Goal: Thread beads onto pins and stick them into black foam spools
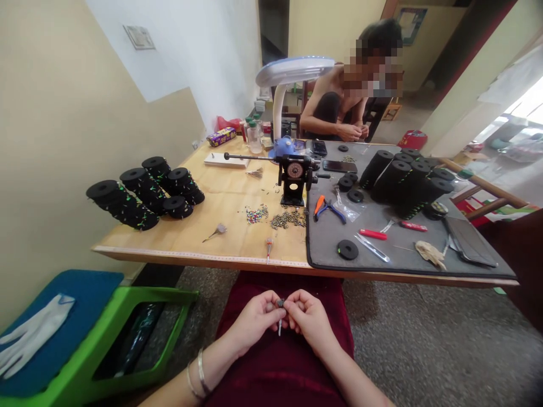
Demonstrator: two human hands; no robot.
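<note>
Above my lap, my left hand [259,317] and my right hand [310,321] meet with fingers pinched together. Between the fingertips is a small dark piece [280,303], too small to name; a thin pale stem [279,328] hangs below it. On the near table edge lies a small orange-and-white bundle [269,246]. Behind it are a pile of small metal parts [287,219] and a heap of coloured beads [255,214]. A feathery grey tuft [220,229] lies to the left. The black hand-cranked machine [293,178] stands further back.
Stacked black foam spools [138,189] stand left, more spools [397,175] on the grey mat [324,249] at right. Pliers [331,209], a cutter knife [372,247] and red-handled tools [373,234] lie there. A lamp [278,107] and another person [324,116] are beyond; a green stool [80,362] is left.
</note>
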